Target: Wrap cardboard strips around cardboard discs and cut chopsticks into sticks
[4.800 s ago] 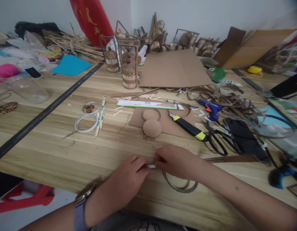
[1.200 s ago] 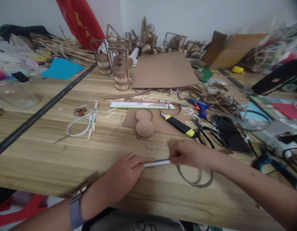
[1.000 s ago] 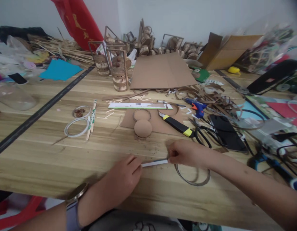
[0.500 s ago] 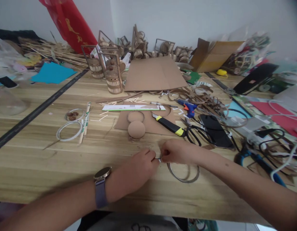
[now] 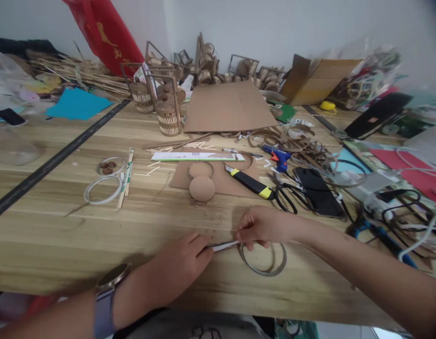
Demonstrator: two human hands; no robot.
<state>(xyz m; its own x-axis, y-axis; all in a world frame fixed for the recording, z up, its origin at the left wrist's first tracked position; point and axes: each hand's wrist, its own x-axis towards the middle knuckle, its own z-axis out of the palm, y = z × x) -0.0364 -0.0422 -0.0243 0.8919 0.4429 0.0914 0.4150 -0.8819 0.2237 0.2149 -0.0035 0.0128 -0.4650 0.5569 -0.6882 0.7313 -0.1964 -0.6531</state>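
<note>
One narrow, white-faced strip spans the gap between two bare hands, as viewed from beside the wooden table. The left hand is closed narrowly on one end, thumb against forefinger; the right hand pinches the other, its lower fingers loosely curled. A loop of thin grey-brown band lies beneath and on the near side of the right hand; whether it is continuous with the strip I cannot tell, the fingers covering any join. Likely faults: should the two hands pull unequally, the strip could twist or crease; should the white face prove to be adhesive backing, which cannot be confirmed from here, a careless fingertip might lift or soil it. The loop could snag or spring aside if the right hand turned sharply. Crumbs scattered just ahead of the left fingertips might cling to any sticky surface. Farther ahead of the right hand, the utility knife shows its blade, with the scissors close by; a long outward sweep of that hand could strike either.
</note>
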